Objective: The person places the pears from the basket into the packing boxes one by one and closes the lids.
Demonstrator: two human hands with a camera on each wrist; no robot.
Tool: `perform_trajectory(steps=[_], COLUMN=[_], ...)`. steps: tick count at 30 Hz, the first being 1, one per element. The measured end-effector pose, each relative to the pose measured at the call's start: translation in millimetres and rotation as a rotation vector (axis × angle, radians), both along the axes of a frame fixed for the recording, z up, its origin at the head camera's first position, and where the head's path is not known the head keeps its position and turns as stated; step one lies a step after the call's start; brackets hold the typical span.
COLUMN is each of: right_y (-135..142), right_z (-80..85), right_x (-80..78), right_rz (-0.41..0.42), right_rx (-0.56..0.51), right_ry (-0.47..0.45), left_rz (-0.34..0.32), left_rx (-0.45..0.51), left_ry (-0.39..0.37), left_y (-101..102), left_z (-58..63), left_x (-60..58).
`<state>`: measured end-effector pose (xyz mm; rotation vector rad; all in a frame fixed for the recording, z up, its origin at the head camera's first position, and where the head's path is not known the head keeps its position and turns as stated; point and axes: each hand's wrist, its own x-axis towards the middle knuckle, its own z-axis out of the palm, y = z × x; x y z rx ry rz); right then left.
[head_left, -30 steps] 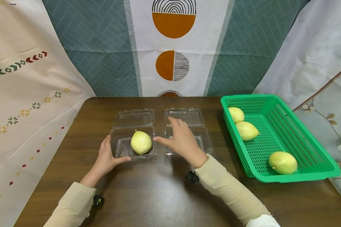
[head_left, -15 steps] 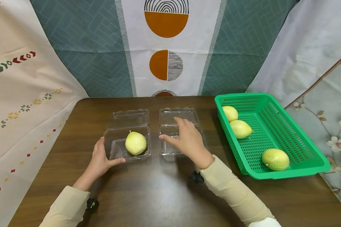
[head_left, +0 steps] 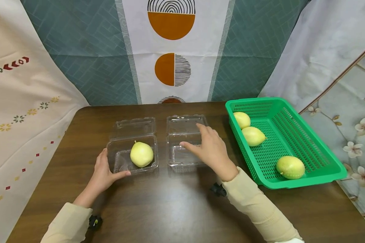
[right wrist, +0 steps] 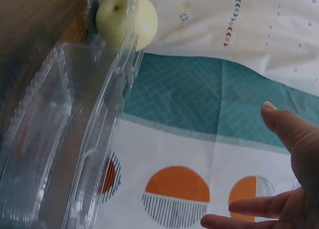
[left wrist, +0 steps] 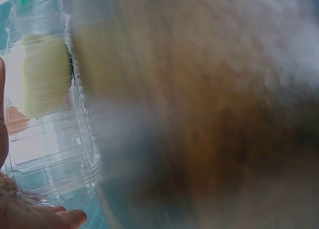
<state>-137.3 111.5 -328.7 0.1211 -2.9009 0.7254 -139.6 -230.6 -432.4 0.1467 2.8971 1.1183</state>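
Note:
A clear plastic clamshell container (head_left: 132, 168) lies with its lid folded back on the wooden table. In its right half sits a pale yellow pear (head_left: 141, 154) with a short stem. My left hand (head_left: 101, 173) rests at the container's front left corner, fingers along the left side and thumb by the front edge. A second clear clamshell (head_left: 182, 157), also with its lid back, stands to the right with nothing inside. Over its right part my right hand (head_left: 214, 150) hovers, fingers spread and holding nothing. The right wrist view shows this hand (right wrist: 284, 174) apart from the containers.
A green slotted basket (head_left: 316, 141) stands at the right of the table (head_left: 170, 216). Several similar yellow fruits (head_left: 290, 167) lie in it, two of them by its left wall. Patterned cloths (head_left: 109, 81) hang behind and at both sides.
My right hand has moved right, from beside the pear's container to over the second clamshell. The left hand stays at its container's corner. The head view has turned slightly right.

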Motion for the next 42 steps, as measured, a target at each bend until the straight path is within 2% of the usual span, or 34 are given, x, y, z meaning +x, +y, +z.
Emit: perform_trajectory(steps=[5,32,42], right_y=[7,47,66], right_z=[2.1,3.4,7.5], right_x=[1.0,10.2,17.9], right_rz=[-0.022,-0.097,-0.124], right_rx=[0.009,-0.029,0.026], right_ry=[0.002,-0.001,0.011], left_rz=[0.001,-0.006,-0.001], left_rx=[-0.005,0.007,0.009], left_ry=[0.000,-0.005,0.006], left_y=[-3,-1,-1], left_z=[0.8,-1.2,-2.3], left_x=[3.1,2.2,1.0])
